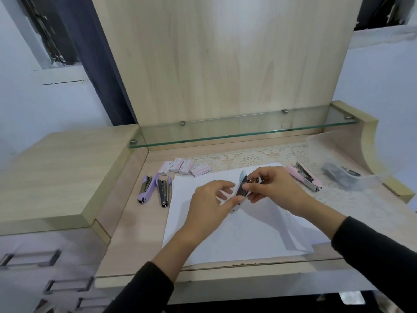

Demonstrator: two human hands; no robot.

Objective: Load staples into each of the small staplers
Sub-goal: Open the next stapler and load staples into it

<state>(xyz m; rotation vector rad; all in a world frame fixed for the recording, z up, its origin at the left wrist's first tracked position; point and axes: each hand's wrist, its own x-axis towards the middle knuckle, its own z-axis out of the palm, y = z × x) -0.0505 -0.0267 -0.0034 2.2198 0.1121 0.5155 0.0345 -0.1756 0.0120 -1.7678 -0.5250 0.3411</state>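
Above paper sheets on table, our left hand grips pale blue stapler by plastic body; right hand fingers pinch its metal rail. Light, stiff, slick, we judge. Beyond: purple staplers, pink stapler, staple boxes.

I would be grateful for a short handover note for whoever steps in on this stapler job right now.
Left hand: grips the lower end of the light blue stapler, which is held open above the white paper.
Right hand: pinches the stapler's metal magazine near the top. I cannot tell whether it also holds a staple strip.
The purple stapler lies open left of the paper, and the pink stapler lies open on the right. Four staple boxes sit behind the paper.
Done: all three staplers are open. Whether any is loaded is not visible.
Left: finish the blue one, check and load the others, then close them.
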